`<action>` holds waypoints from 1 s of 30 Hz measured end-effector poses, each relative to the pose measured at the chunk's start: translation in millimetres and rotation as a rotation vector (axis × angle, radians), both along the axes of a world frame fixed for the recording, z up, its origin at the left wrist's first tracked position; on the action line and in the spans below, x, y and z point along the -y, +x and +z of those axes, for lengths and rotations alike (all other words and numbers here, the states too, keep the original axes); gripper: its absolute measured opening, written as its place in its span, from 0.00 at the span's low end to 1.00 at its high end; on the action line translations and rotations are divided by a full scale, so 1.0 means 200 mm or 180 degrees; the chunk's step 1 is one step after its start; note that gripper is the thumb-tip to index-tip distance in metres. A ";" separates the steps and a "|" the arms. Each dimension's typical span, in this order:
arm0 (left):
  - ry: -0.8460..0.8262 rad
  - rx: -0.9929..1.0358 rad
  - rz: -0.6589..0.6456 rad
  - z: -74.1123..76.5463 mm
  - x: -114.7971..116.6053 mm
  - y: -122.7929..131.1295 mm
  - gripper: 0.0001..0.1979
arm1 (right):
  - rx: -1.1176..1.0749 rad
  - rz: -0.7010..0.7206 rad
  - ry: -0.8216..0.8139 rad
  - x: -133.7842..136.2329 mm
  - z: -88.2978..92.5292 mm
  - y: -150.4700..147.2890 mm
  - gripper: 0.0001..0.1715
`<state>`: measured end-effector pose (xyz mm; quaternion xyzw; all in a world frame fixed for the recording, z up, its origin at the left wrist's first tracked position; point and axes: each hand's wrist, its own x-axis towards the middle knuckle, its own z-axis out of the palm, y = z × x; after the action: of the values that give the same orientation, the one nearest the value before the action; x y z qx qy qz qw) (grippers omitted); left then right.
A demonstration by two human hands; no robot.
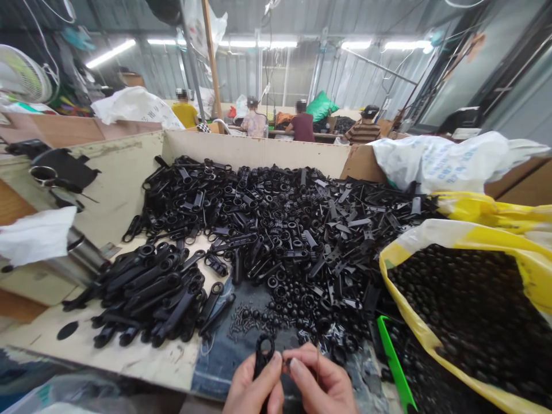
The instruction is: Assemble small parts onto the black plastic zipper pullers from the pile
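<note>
Low in the middle of the head view, my left hand (256, 382) is closed around a black plastic part with a ring end (264, 345); the ring points up and the rest is mostly covered by my fingers. Close beside it on the right, my right hand (321, 379) pinches with thumb and forefinger. Something small and dark shows at those fingertips, too small to name. Just beyond my hands lie small metal screws (245, 322) and round black pieces (288, 296) on a dark blue cloth (218, 368).
A heap of black plastic parts (259, 201) fills the bench's back. Similar long parts (159, 290) are piled left. At right are a yellow-and-white sack (399, 310) of small black pieces and a green-edged tray (397, 365). Several people sit beyond the back board (254, 150).
</note>
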<state>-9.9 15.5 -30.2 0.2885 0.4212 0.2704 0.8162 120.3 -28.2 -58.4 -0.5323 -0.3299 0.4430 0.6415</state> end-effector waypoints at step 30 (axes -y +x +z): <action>0.0015 -0.0318 0.0162 0.02 0.03 0.02 0.35 | 0.0944 -0.0225 0.0233 0.03 0.04 -0.01 0.20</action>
<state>-6.5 9.1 -27.0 0.2928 0.4681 0.2773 0.7863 118.1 -33.8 -51.3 -0.5794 -0.4181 0.3243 0.6199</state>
